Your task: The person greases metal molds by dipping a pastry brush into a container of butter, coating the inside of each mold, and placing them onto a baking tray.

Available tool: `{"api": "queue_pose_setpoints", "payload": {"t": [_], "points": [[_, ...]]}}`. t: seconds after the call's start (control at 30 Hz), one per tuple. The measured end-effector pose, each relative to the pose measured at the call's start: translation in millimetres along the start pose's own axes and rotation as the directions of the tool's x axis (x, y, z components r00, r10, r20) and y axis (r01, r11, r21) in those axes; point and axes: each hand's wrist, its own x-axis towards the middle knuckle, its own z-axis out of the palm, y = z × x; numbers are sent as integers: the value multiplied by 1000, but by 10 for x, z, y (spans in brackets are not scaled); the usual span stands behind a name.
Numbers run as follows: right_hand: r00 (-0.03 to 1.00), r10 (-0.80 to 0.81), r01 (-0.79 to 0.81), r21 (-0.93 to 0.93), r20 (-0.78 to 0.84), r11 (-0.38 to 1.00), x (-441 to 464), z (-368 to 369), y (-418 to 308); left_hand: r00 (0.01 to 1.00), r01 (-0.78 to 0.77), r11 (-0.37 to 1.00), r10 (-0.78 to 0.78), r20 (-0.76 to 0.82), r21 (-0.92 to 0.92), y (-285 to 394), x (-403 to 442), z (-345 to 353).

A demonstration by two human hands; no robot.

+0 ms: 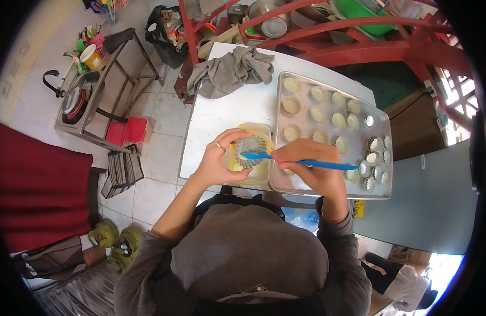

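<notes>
My left hand (217,158) is closed around the rim of a fluted metal tart mould (252,145), thumb below and fingers above. In my right hand (314,163) is a blue-handled brush (327,165), pinched between thumb and fingers; its tip reaches into the mould. Directly under the mould stands a clear plastic tub (260,172) with something yellow in it. To the right lies a large metal baking tray (301,117), holding several pale, coated-looking tart moulds (291,106) in rows. Smaller shiny moulds (364,168) cluster at its right side.
A crumpled grey cloth (230,71) lies on the white table (211,126) at the back left. Red metal railings (359,52) run behind the table. At left are a sink (87,84) and a red stool (133,130); green gas cylinders (116,239) stand on the floor.
</notes>
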Motion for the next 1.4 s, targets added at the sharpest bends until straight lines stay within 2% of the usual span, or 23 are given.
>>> {"api": "queue_pose_setpoints", "payload": {"t": [0.03, 0.13, 0.23, 0.33, 0.43, 0.53, 0.57, 0.67, 0.7, 0.73, 0.77, 0.83, 0.87, 0.93, 1.03, 1.13, 1.23, 1.33, 1.4], "points": [[998, -53, 53, -9, 14, 999, 18, 0, 13, 1000, 0, 1000, 0, 16, -9, 29, 25, -9], [973, 36, -44, 30, 229, 999, 14, -270, -3, 997, 8, 999, -5, 71, -36, 64, 64, 19], [981, -147, 138, 78, 129, 987, 129, -294, 28, 996, 15, 999, -12, 87, -31, 153, 107, 59], [953, 31, -50, 56, 302, 997, 124, -278, 9, 997, -17, 1000, 15, 80, 18, 178, 136, 64], [961, 55, -97, 144, 271, 985, 93, -470, 85, 998, -50, 996, 46, 52, 79, 202, 103, 68], [991, 0, -17, 125, 137, 992, 147, -363, 125, 998, -55, 995, 53, 22, 85, 277, 118, 70], [984, -5, -21, 140, 178, 990, 148, -364, 121, 999, -51, 996, 50, 10, 80, 304, 119, 60], [962, -35, -21, 202, 269, 979, 174, -372, 125, 993, 86, 996, -86, 83, 5, 346, 81, 21], [961, -50, -14, 230, 272, 973, 178, -414, 156, 991, 125, 981, -115, 69, -148, 316, 51, 53], [961, -59, -13, 254, 272, 967, 178, -441, 178, 987, 157, 939, -144, 64, -305, 236, -5, 137], [964, -135, 73, 259, 227, 963, 206, -383, 197, 983, 184, 872, -174, 63, -454, 186, -55, 206], [947, -288, 245, 263, 141, 933, 275, -198, 223, 952, 291, 747, -291, 99, -598, 179, -153, 274], [945, -305, 264, 271, 121, 926, 275, -201, 197, 930, 336, 670, -346, 123, -662, 173, -186, 291], [938, -338, 304, 281, 80, 910, 276, -246, 118, 935, 324, 610, -323, 147, -723, 119, -193, 287], [931, -302, 221, 340, 205, 914, 230, -411, 147, 929, 343, 498, -308, 207, -797, 156, -183, 285], [949, -249, 201, 237, 193, 950, 228, -201, 51, 922, 339, 375, -314, 226, -863, 105, -208, 312], [899, -438, 437, 63, -5, 897, 293, -154, 111, 924, 319, 283, -306, 231, -904, 103, -226, 335], [984, -179, 178, 299, -23, 937, 164, -255, 48, 935, 298, 164, -249, 253, -940, 110, -212, 326], [974, -224, 214, 201, 31, 956, 172, -161, 59, 935, 300, 96, -228, 272, -949, 119, -194, 339]]}}
